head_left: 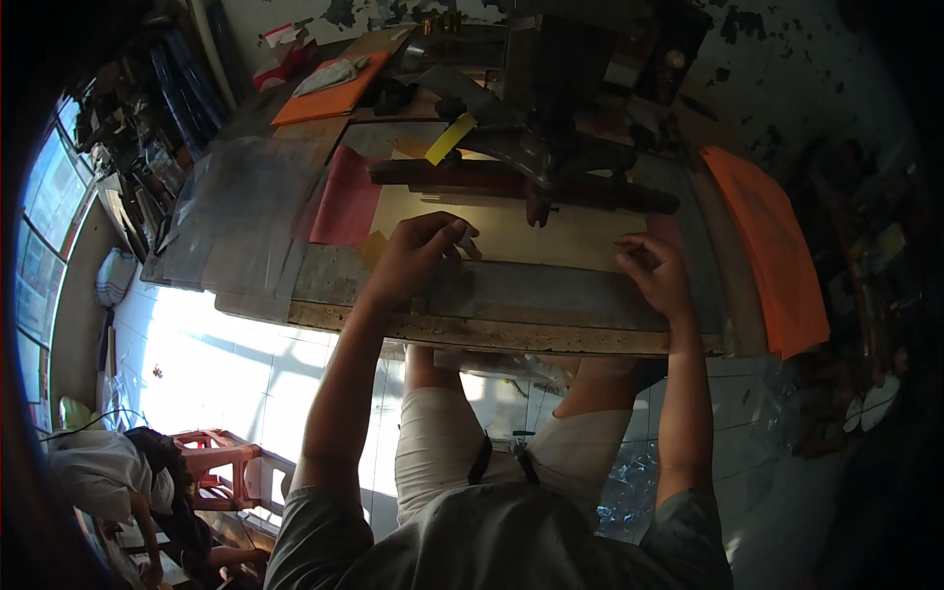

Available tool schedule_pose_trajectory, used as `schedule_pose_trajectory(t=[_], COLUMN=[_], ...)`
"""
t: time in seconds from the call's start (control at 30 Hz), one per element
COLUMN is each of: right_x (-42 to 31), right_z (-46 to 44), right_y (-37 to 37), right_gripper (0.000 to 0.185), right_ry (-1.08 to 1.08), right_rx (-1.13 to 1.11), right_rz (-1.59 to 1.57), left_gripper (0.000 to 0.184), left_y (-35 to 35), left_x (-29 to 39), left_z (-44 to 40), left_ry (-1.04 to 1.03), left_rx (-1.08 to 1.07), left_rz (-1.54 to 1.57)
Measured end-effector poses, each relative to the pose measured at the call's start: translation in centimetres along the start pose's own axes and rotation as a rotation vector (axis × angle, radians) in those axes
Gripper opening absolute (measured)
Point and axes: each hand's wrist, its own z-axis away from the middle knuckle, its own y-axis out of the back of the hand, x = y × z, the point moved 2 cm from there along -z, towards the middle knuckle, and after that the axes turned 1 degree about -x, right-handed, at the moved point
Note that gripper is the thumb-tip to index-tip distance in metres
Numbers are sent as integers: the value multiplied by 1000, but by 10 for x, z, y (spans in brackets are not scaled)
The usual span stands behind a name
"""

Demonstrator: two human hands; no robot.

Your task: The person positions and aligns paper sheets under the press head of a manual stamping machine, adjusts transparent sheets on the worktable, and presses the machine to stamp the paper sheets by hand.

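Note:
My left hand [428, 251] is over the near left part of a pale yellow sheet [551, 234], its thumb and fingers pinched together. At the sheet's right end, my right hand [657, 270] is also closed, with its fingers curled and the tips together. Between my hands, a smooth grey, see-through-looking area [551, 293] lies along the near side of the sheet; I cannot make out whether the fingers grip it or the sheet's edge. A dark press-like tool with a long bar [521, 187] stands across the far side. Pink material [344, 200] shows at the left end.
Clear plastic sheets [231, 211] cover the table's left side. Orange sheets [772, 251] hang over the right edge, and more orange sheets [329, 88] lie at the back left. A yellow strip [450, 139] rests on the tool. Another person [108, 472] is at lower left near a red stool [218, 462].

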Motion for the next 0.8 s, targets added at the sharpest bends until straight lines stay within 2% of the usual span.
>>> schedule_pose_trajectory(t=[0.13,0.23,0.33,0.47,0.57,0.67,0.7,0.8], right_x=[-15,-40,-64,-77,-93,-94,-91,-79], right_z=[3,5,13,25,44,67,73,84], right_y=[-9,-23,-41,-38,2,62,85,145], right_gripper=[32,37,39,28,16,12,12,12], right_ry=[-41,139,77,35,-69,-88,-99,-128], right_rx=[-117,-134,-105,-36,-34,33,13,21], right_rz=[16,114,56,39,-26,21,104,319], left_gripper=[35,35,36,35,34,25,22,23], left_y=[0,-2,-1,1,2,12,16,20], left_x=[-1,-2,9,1,-4,-1,-5,-17], left_z=[1,2,6,4,12,46,60,102], left_ry=[6,10,-32,-94,-177,-209,-292,-332], left_rx=[-39,-28,-43,-11,86,226,272,393], left_rz=[25,35,-17,-10,-89,-518,-566,-798])
